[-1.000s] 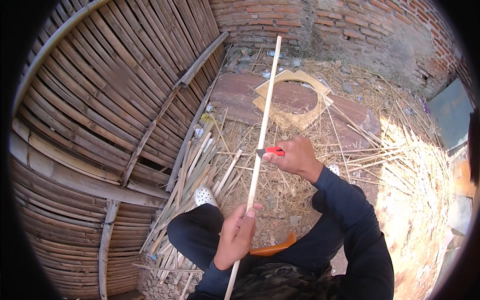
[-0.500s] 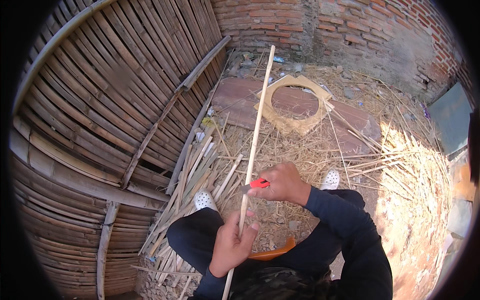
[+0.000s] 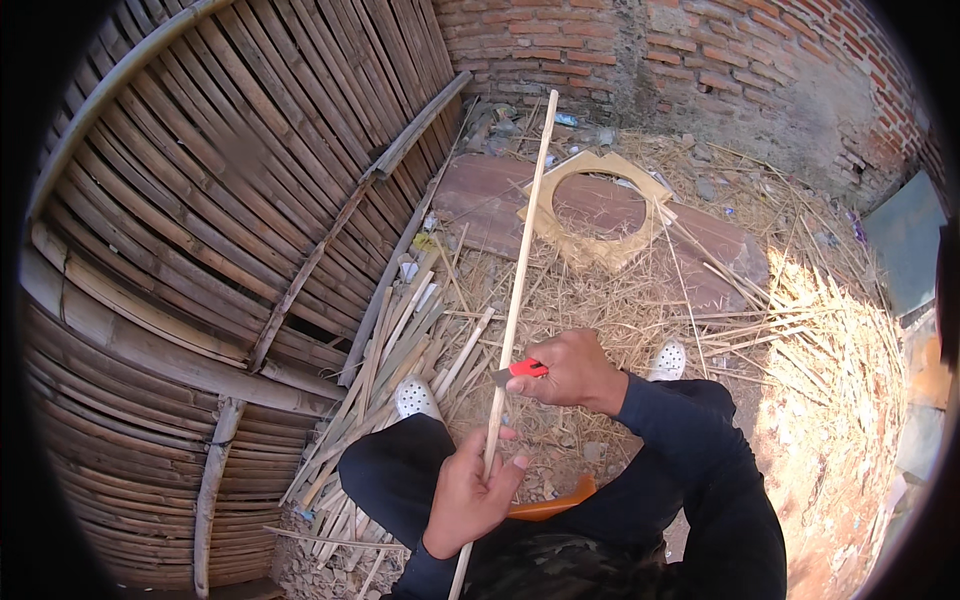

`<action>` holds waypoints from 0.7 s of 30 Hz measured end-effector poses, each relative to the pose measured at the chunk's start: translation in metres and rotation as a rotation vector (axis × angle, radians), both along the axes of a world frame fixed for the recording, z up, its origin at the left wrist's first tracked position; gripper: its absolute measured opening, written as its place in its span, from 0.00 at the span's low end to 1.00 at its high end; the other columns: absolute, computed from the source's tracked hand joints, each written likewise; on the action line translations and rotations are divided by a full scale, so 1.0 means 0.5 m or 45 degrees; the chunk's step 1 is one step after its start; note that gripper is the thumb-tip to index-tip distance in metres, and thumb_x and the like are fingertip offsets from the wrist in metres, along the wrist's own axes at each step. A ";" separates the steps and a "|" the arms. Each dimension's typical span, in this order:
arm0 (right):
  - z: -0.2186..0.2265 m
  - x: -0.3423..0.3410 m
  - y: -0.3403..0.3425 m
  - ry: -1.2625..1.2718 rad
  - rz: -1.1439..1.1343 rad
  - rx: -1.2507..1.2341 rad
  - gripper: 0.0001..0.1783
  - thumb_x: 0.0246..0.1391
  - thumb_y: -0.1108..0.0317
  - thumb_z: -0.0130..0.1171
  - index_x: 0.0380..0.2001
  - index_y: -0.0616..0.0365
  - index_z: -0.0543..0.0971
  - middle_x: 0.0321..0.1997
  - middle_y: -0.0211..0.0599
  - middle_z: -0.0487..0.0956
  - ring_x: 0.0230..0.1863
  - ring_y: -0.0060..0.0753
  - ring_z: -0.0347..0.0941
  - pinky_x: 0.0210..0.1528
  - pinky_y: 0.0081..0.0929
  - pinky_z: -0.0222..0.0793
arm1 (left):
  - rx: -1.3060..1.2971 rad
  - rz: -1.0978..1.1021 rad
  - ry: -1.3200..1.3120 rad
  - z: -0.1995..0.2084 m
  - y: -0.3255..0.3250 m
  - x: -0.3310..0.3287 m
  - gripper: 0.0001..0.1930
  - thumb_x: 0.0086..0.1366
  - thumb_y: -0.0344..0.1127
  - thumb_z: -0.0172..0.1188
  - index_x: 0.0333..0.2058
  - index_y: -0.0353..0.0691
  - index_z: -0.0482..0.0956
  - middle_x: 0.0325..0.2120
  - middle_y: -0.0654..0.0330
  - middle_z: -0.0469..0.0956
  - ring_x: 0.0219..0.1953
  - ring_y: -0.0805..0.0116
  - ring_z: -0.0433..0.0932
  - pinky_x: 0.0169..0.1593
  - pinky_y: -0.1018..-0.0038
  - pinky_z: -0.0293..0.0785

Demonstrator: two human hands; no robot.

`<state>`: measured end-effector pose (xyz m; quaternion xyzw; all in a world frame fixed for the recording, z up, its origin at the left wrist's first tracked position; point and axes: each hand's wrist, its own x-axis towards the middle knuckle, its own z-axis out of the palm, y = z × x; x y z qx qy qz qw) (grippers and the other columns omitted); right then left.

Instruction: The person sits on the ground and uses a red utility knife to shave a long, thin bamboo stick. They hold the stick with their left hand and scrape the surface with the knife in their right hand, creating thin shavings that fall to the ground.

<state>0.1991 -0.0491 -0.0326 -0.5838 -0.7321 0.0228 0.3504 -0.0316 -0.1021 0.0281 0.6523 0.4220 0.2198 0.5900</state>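
A long, pale bamboo strip [image 3: 530, 230] runs upright through the middle of the view, its far end near the brick wall. Low on the strip, my left hand [image 3: 472, 495] is closed round it between thumb and fingers. Just above, my right hand [image 3: 575, 370] grips a red utility knife [image 3: 528, 369]. Its short dark blade lies against the strip's side. The strip's lower end passes under my left wrist and out at the bottom edge.
Split bamboo strips [image 3: 400, 350] lie piled left of my feet, beside a bamboo slat wall [image 3: 200, 200]. Ahead, a board with a round hole [image 3: 540, 215] rests on a brown panel [image 3: 480, 195]. Shavings cover the ground. A brick wall [image 3: 560, 50] stands behind. Something orange [image 3: 555, 502] shows between my legs.
The whole view has shifted slightly, so everything sits a little further right and lower. Both hands keep their grips, and the blade stays at about the same spot on the strip.
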 end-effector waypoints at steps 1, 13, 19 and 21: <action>0.019 0.000 -0.006 -0.035 0.049 0.036 0.37 0.46 0.27 0.53 0.12 0.53 0.78 0.09 0.39 0.71 0.13 0.44 0.72 0.17 0.38 0.64 | 0.075 -0.044 -0.013 -0.006 -0.003 -0.004 0.13 0.64 0.25 0.55 0.47 0.32 0.68 0.16 0.76 0.58 0.20 0.88 0.55 0.25 0.86 0.52; -0.006 -0.004 -0.013 0.021 0.046 0.060 0.37 0.45 0.28 0.54 0.09 0.53 0.73 0.08 0.36 0.69 0.12 0.43 0.69 0.15 0.37 0.60 | -0.132 -0.033 -0.152 -0.009 -0.008 0.002 0.12 0.66 0.28 0.53 0.47 0.34 0.67 0.18 0.76 0.58 0.21 0.87 0.56 0.27 0.85 0.52; -0.033 0.032 0.017 0.024 -0.031 0.134 0.37 0.45 0.28 0.54 0.09 0.52 0.74 0.09 0.37 0.69 0.12 0.43 0.69 0.15 0.37 0.61 | -0.058 -0.073 -0.159 -0.025 -0.004 0.004 0.12 0.65 0.28 0.55 0.46 0.35 0.67 0.16 0.75 0.58 0.20 0.87 0.56 0.24 0.84 0.54; -0.042 0.049 0.043 0.010 -0.238 0.038 0.37 0.48 0.28 0.51 0.12 0.53 0.77 0.09 0.38 0.71 0.12 0.42 0.70 0.16 0.37 0.62 | -0.121 -0.088 -0.187 -0.015 -0.012 0.003 0.12 0.66 0.29 0.54 0.47 0.34 0.67 0.18 0.75 0.58 0.21 0.87 0.56 0.27 0.85 0.54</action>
